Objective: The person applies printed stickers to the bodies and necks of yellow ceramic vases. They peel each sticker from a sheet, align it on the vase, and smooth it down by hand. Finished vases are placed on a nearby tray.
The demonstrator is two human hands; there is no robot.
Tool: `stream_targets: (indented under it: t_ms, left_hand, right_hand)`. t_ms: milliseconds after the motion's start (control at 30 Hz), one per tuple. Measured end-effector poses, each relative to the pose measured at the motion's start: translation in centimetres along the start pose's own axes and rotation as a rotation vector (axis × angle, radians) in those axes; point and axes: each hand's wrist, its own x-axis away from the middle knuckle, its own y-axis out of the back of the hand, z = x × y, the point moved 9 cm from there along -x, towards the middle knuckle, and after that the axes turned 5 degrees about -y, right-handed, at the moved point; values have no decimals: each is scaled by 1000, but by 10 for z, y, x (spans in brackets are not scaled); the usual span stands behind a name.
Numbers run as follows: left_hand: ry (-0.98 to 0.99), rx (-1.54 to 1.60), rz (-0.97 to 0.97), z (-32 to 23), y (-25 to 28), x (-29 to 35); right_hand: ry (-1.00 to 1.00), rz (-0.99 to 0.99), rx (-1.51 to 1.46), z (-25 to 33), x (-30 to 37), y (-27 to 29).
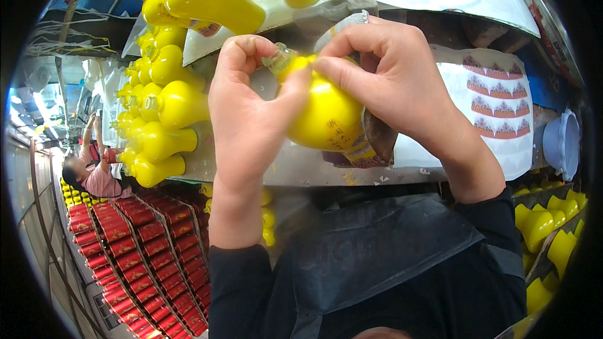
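Note:
A glossy yellow bottle [323,116] with a clear glass neck [280,59] lies tilted between my hands, neck toward the upper left. Dark lettering and a patterned band mark its lower part. My left hand [251,97] curls round the neck side, fingers near the glass mouth and thumb on the yellow shoulder. From the other side, my right hand [389,69] presses thumb and forefinger together against the shoulder; anything thin between them is too small to make out. A dark brown curved piece [380,138] sits by the bottle's base. Grey ribbed cloth [342,28] shows behind my right fingers.
More yellow bottles [169,103] lie stacked at left and top left. Printed decal sheets [496,103] lie at right and at the far side. Red cylinders [144,245] fill racks at lower left. A person [100,176] works beyond. A pale blue basin [561,144] stands right.

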Motion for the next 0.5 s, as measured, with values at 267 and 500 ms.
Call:
stream_targets:
  t_ms: [267, 500]
  left_hand:
    - [-41, 159, 124, 4, -1, 7]
    - [-30, 249, 156, 14, 6, 14]
  right_hand:
    - [28, -18, 13, 5, 4, 3]
    - [24, -12, 8, 4, 4, 0]
